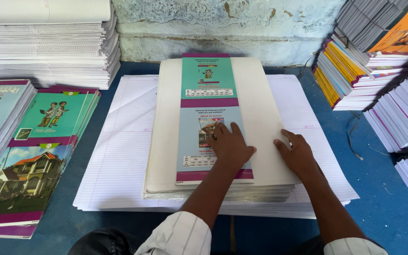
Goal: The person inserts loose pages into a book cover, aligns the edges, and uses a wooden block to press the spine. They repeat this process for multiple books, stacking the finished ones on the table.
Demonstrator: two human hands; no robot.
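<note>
Two hands: both flat, palms down, on one pile at the middle of the blue table [383, 198]
Left hand [230, 146]: fingers spread and fully open; pressed on the lower half of the printed cover sheet [208, 101]; nothing gripped
Right hand [297, 153]: fingers spread, open; laid on the bare cream board [265, 113] just beside the sheet's right edge; nothing gripped
Cover sheet: teal and purple, long and narrow; lay lengthwise on top of the cream boards, nearer their left side
Cream boards: stacked in a thick pile; sat on wide ruled paper sheets [123, 151] spread beneath
Left side: pile of picture covers [34, 156] with house and children prints; tall stack of white ruled paper [48, 42] behind
Right side: bound notebook stacks [355, 75], spines fanned, well apart from the hands
Sleeves: striped, pushed back at both forearms
</note>
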